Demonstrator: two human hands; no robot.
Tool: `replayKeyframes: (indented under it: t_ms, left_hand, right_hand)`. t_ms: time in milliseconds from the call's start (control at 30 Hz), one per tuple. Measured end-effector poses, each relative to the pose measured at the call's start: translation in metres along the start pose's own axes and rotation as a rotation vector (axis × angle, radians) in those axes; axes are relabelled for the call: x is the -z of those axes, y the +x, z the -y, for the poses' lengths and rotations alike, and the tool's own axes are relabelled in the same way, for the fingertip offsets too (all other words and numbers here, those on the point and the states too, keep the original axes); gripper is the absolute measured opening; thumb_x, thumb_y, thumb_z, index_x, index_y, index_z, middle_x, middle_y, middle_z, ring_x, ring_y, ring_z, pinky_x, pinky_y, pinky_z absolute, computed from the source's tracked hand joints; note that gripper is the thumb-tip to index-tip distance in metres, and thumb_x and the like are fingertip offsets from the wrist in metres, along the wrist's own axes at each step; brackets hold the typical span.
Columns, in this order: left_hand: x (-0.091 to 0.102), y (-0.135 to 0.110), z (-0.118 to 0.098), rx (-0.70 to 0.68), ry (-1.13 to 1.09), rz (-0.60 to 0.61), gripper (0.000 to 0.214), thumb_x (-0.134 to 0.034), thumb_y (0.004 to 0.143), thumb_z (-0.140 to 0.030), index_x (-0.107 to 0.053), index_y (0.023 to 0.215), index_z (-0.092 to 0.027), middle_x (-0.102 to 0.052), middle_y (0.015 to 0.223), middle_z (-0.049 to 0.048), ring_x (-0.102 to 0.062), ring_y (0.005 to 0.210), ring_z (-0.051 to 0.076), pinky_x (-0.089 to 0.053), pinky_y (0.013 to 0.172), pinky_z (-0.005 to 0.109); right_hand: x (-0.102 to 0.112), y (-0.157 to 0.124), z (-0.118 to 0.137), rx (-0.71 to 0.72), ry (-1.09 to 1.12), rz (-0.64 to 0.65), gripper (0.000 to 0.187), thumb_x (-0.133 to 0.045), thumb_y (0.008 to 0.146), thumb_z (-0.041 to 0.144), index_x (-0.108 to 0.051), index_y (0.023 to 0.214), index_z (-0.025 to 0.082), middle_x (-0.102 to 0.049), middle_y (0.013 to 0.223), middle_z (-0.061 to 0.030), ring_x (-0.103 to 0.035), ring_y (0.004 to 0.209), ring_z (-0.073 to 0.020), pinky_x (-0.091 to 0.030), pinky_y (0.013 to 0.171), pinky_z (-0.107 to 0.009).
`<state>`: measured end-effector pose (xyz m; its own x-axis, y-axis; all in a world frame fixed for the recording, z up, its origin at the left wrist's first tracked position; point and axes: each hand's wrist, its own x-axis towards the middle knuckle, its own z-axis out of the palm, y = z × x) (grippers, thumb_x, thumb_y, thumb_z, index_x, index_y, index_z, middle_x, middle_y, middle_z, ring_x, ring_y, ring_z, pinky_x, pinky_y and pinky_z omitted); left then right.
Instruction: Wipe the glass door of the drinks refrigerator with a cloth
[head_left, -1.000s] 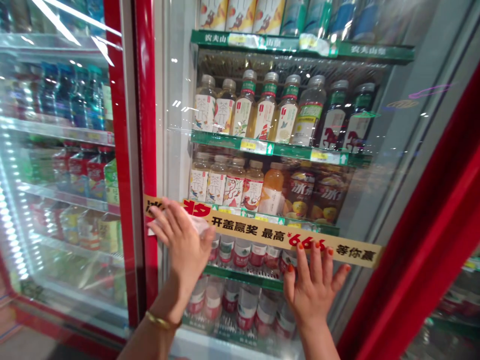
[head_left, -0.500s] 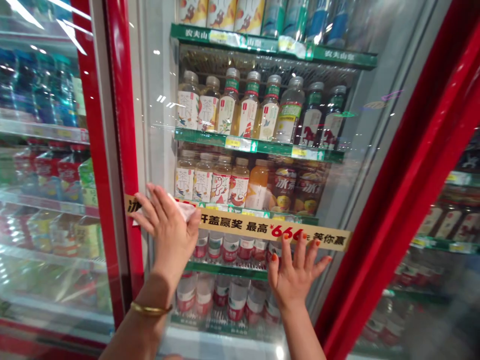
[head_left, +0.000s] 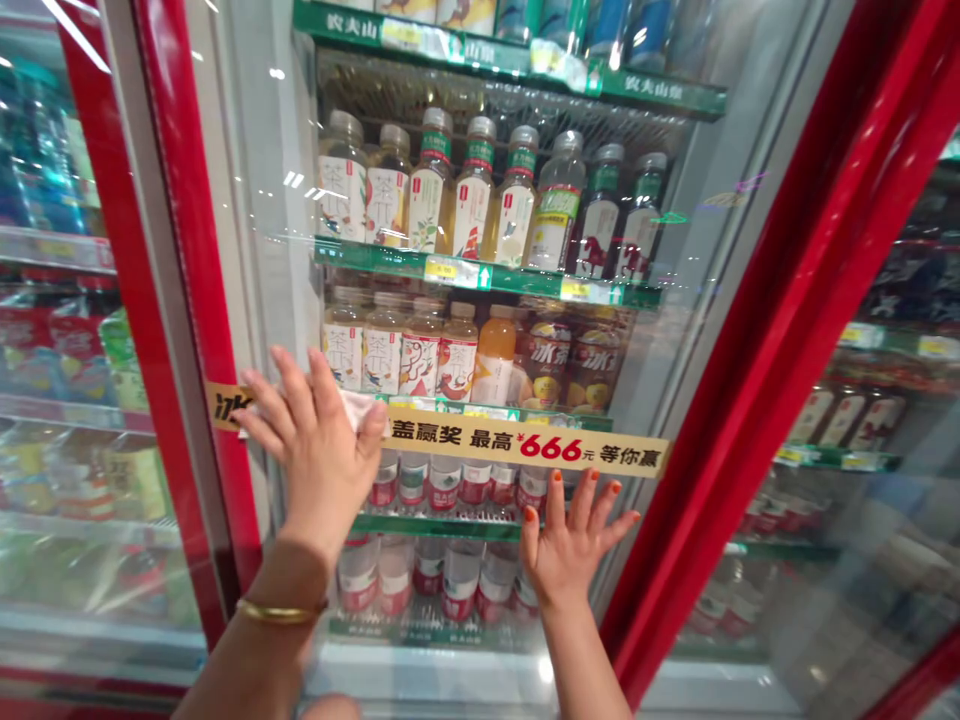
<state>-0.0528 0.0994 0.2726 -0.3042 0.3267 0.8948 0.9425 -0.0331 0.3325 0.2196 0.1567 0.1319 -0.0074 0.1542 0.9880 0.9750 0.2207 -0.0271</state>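
Observation:
A long beige strip (head_left: pixel 487 440) with black and red printed characters runs across the glass door (head_left: pixel 292 250) of a drinks fridge. My left hand (head_left: pixel 315 430), a gold bangle at its wrist, lies over the strip's left part with fingers spread. Under its palm and thumb it presses a crumpled white tissue (head_left: pixel 358 408) against the strip; most of the tissue is hidden. My right hand (head_left: pixel 570 545), with orange nails, has its fingers spread against the glass. Its fingertips are just below the strip's right part, and it holds nothing.
Behind the glass, bottled drinks (head_left: pixel 472 205) stand in rows on green-edged shelves (head_left: pixel 487 270). Red door frames (head_left: pixel 757 340) flank the door on both sides. Another drinks fridge (head_left: pixel 60 400) stands to the left, and more bottles (head_left: pixel 847 410) show at the right.
The view has shifted, so the scene sits further left and higher. My left hand has slid slightly right along the strip with the tissue. My right fingertips have dropped from the strip's lower edge.

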Motion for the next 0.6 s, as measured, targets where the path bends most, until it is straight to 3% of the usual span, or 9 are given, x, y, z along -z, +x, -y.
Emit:
replayKeyframes:
  t_ms: [33,100,200,267,333,433,533,600]
  left_hand:
    - [-0.003,0.002,-0.011,-0.048,-0.006,0.009,0.090,-0.042,0.108,-0.061,0.004,0.176,-0.023,0.006,0.186,0.0156,0.015,0.171,0.044,0.003,0.134,0.081]
    - [-0.020,-0.020,-0.037,-0.283,0.025,0.017,0.087,-0.047,0.106,-0.063,-0.005,0.176,-0.033,0.005,0.187,0.0046,0.018,0.172,0.037,0.009,0.136,0.075]
    - [-0.048,-0.087,-0.062,-0.698,0.089,0.030,0.077,-0.056,0.100,-0.070,-0.034,0.170,-0.044,-0.004,0.186,-0.0099,0.012,0.174,0.030,0.014,0.140,0.065]
    - [-0.055,-0.119,-0.060,-0.808,0.097,0.042,0.073,-0.062,0.099,-0.066,-0.041,0.166,-0.048,-0.009,0.184,-0.0145,0.008,0.175,0.026,0.012,0.142,0.061]
    - [-0.050,-0.120,-0.048,-0.780,0.097,0.068,0.075,-0.061,0.101,-0.062,-0.035,0.169,-0.044,-0.011,0.184,-0.0124,0.008,0.175,0.025,0.013,0.141,0.062]
    - [-0.029,-0.070,-0.037,-0.497,0.062,0.081,0.084,-0.056,0.105,-0.056,-0.014,0.175,-0.037,-0.013,0.185,-0.0006,0.012,0.174,0.031,0.014,0.136,0.073]
    - [-0.016,-0.016,-0.051,-0.211,-0.029,0.043,0.089,-0.055,0.106,-0.053,-0.004,0.176,-0.033,-0.002,0.186,0.0084,0.015,0.172,0.040,0.007,0.133,0.083]
    - [-0.020,-0.012,-0.071,-0.224,-0.059,0.029,0.090,-0.056,0.106,-0.052,-0.005,0.176,-0.031,0.002,0.186,0.0074,0.018,0.171,0.039,0.009,0.135,0.079]
  right_hand:
    - [0.000,0.000,0.000,-0.011,0.000,0.000,0.077,-0.047,0.108,0.043,-0.016,0.177,0.032,-0.006,0.187,-0.0114,-0.004,0.172,-0.0455,-0.016,0.122,-0.094]
    - [0.000,0.000,0.002,-0.034,0.004,0.004,0.078,-0.047,0.108,0.043,-0.015,0.177,0.031,-0.006,0.187,-0.0129,-0.003,0.172,-0.0456,-0.017,0.122,-0.094]
    - [0.001,0.000,0.003,-0.053,0.013,-0.001,0.077,-0.047,0.108,0.038,-0.015,0.177,0.031,-0.005,0.187,-0.0137,-0.002,0.173,-0.0445,-0.016,0.122,-0.094]
    - [0.001,-0.001,0.004,-0.060,0.017,-0.004,0.077,-0.048,0.108,0.034,-0.016,0.177,0.032,-0.006,0.187,-0.0135,-0.003,0.173,-0.0442,-0.016,0.122,-0.094]
    - [0.002,-0.002,0.005,-0.074,0.021,0.003,0.078,-0.048,0.106,0.030,-0.016,0.177,0.033,-0.009,0.187,-0.0143,-0.004,0.172,-0.0452,-0.017,0.120,-0.095]
    - [0.001,-0.004,0.005,-0.083,0.014,-0.002,0.078,-0.048,0.106,0.029,-0.016,0.177,0.032,-0.012,0.186,-0.0151,-0.006,0.172,-0.0455,-0.018,0.120,-0.095]
    - [0.000,-0.005,0.005,-0.080,0.002,-0.016,0.077,-0.047,0.106,0.028,-0.019,0.177,0.032,-0.013,0.186,-0.0141,-0.007,0.173,-0.0436,-0.018,0.122,-0.094]
    - [-0.002,-0.006,0.004,-0.093,0.015,-0.019,0.077,-0.046,0.105,0.027,-0.018,0.177,0.029,-0.017,0.185,-0.0160,-0.008,0.173,-0.0423,-0.017,0.123,-0.093]
